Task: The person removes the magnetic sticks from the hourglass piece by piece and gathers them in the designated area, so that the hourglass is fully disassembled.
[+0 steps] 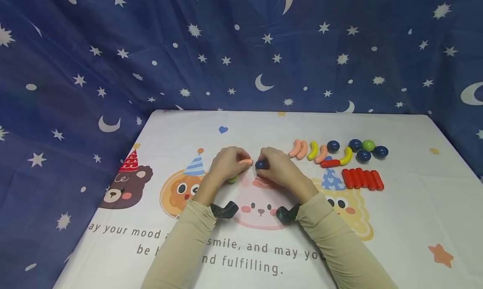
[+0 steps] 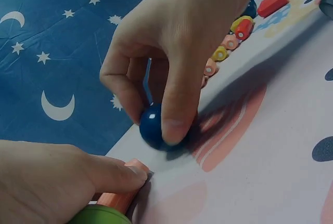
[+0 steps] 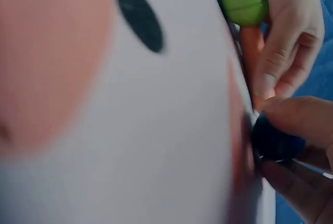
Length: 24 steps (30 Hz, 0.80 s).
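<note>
My left hand pinches a small pink curved stick-like piece low over the white cloth. Right beside that hand lies a green ball, mostly hidden by it in the head view. Opposite, my right hand holds a dark blue ball between thumb and fingers, at the cloth's surface. The ball and the pink piece are close together with a small gap between them. In the right wrist view the blue ball is partly covered by the fingers.
To the right, pink pieces and yellow curved pieces form a row with a red stick. Blue balls surround another green ball. Several red sticks lie side by side nearer me. A starry blue curtain hangs behind.
</note>
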{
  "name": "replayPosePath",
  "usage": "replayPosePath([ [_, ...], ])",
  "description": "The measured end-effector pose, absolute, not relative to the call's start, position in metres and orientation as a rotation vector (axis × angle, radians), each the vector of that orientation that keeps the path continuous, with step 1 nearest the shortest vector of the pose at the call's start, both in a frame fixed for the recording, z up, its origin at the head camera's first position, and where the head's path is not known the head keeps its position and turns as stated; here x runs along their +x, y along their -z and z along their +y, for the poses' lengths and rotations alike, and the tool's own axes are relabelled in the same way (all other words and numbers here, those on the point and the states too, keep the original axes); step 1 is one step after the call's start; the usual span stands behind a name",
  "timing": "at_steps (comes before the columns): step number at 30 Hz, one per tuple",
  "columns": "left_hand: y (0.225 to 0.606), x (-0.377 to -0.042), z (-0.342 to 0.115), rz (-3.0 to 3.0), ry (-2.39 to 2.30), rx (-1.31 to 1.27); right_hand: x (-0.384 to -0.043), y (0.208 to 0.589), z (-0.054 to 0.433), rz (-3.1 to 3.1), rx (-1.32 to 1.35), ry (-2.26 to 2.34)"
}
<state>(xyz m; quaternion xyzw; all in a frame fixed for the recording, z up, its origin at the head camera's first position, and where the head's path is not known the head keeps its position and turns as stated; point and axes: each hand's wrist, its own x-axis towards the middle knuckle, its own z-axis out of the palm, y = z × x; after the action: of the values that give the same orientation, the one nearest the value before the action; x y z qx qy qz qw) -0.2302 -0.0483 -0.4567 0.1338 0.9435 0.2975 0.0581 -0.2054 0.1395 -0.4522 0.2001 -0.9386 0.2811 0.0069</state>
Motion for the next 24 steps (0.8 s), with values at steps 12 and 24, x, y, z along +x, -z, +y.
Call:
replayPosePath([
  [12, 0.461, -0.231, -0.053, 2.792, -0.994, 0.342, -0.213, 0.4, 0.221, -2.866, 0.227, -1.005],
  [24, 0.462, -0.231, -0.05, 2.778, -1.019, 0.35, -0.168, 0.401, 0.374, -2.783, -0.521, -1.02],
])
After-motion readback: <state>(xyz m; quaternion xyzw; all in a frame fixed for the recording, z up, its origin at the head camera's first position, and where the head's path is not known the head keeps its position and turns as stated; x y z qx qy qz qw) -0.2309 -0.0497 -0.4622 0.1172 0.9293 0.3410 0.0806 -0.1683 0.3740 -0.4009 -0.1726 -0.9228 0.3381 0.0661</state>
